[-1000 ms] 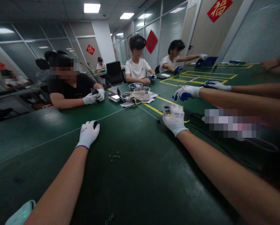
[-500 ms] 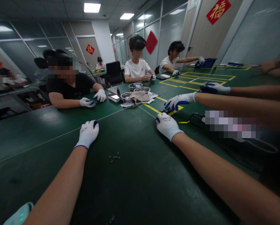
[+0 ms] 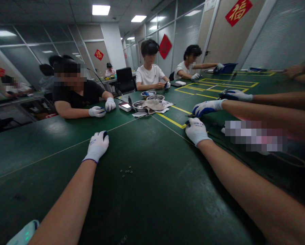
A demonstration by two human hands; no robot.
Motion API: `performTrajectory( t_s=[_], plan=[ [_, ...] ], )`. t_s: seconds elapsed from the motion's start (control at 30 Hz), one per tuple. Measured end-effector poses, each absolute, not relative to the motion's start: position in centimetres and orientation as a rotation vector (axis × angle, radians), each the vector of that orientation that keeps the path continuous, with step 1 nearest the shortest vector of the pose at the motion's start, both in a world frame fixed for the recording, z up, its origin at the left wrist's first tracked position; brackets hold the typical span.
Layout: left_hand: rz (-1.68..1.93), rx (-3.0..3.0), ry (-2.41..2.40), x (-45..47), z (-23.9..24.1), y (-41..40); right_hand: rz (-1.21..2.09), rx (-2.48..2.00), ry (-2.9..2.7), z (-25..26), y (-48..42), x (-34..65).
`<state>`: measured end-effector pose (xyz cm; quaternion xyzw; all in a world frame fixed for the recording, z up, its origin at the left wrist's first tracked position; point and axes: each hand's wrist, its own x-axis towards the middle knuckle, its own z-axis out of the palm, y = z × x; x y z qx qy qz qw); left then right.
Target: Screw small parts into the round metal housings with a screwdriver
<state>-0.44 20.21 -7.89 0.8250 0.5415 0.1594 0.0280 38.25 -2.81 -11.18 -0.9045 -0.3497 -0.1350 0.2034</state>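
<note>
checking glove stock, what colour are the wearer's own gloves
White, on the left hand and right hand; the head view shows it best.

Three metal bowls (image 3: 137,106), roughly six small rings (image 3: 126,171), three red diamond signs (image 3: 165,46).

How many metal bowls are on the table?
3 metal bowls, clustered mid-table by the crumpled cloth: nearest bowl, middle bowl, farthest bowl holding something blue. The cloth may hide another.
</note>
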Motion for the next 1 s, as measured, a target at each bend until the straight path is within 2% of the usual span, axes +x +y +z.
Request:
performTrajectory(
  t_s=[0.3, 0.43, 0.53, 0.63, 0.83, 1.0],
  plan=[
    [0.484, 2.471, 1.66, -0.5, -7.6, 19.8, -0.379, -2.511, -0.854, -11.4, -3.1, 40.3],
    [0.487, 2.448, 1.663, -0.5, -7.5, 19.5, -0.333, -2.619, -0.824, -10.7, -3.6, 39.4],
    [0.533, 2.431, 1.654, -0.6, -7.6, 19.5, -0.418, -2.648, -0.849, -9.9, -4.0, 37.3],
    [0.627, 2.398, 1.648, -0.6, -7.8, 19.7, -0.459, -2.588, -0.999, -9.3, -3.8, 34.4],
    [0.766, 2.307, 1.632, -0.7, -8.0, 20.0, -0.28, -2.455, -1.427, -9.1, -1.7, 28.0],
    [0.589, 2.359, 1.665, -0.7, -7.1, 19.1, -0.17, -2.356, -1.573, -9.1, -0.9, 25.6]
  ],
)
